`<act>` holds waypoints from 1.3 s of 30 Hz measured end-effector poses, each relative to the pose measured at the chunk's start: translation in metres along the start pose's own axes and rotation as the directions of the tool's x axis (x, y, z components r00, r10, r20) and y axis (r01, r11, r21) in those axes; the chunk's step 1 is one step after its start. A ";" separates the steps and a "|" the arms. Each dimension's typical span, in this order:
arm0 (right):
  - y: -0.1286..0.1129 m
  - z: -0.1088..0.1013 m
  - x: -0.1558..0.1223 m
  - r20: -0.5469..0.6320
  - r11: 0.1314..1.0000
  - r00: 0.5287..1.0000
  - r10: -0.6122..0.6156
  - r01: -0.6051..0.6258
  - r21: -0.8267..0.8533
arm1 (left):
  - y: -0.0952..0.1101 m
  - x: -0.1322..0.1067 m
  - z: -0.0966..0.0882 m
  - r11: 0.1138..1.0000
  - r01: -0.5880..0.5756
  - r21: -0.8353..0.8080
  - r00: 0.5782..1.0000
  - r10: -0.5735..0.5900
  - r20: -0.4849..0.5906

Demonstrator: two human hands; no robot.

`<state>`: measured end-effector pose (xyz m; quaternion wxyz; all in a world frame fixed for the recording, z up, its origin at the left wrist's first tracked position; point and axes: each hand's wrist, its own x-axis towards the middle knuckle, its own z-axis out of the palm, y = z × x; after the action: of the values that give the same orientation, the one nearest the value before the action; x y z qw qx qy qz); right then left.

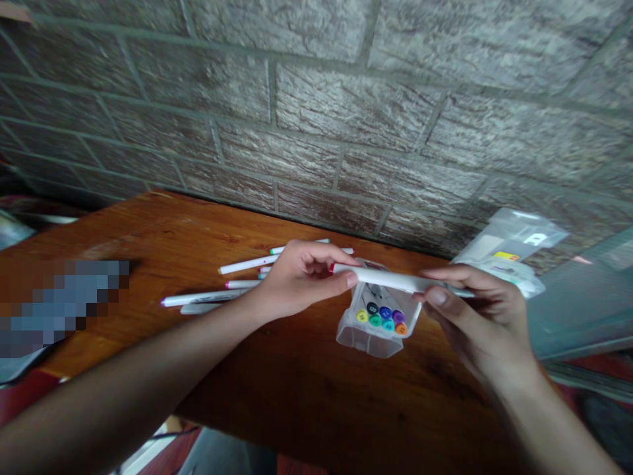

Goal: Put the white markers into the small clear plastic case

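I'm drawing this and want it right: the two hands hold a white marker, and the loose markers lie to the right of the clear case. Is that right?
Not quite. The loose markers lie to the left of the clear case, as the head view shows. The left hand and right hand do hold a white marker.

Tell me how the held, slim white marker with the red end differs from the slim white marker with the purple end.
The red-ended marker is held up by the left hand and right hand; the purple-ended marker lies on the brown wooden table. The purple-ended marker has other markers close by; the red-ended marker is held apart from them. Both have white barrels.
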<state>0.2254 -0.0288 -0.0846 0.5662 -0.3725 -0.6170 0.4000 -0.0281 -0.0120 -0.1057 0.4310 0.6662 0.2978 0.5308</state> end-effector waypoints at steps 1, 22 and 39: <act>0.001 -0.001 0.000 0.015 1.000 1.000 -0.020 0.020 -0.013 | 0.000 0.000 0.000 1.000 -0.004 -0.003 1.000 0.004 -0.002; 0.000 -0.001 -0.001 0.056 0.996 0.996 -0.074 0.077 -0.051 | 0.002 -0.001 0.001 0.999 -0.009 0.052 1.000 0.010 -0.019; -0.001 0.000 0.000 0.058 0.996 0.996 -0.072 0.074 -0.049 | 0.003 -0.002 0.001 0.994 -0.013 0.107 1.000 0.015 -0.014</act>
<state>0.2257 -0.0297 -0.0835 0.5532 -0.3526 -0.6558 0.3735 -0.0282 -0.0146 -0.1041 0.3888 0.6865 0.3241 0.5220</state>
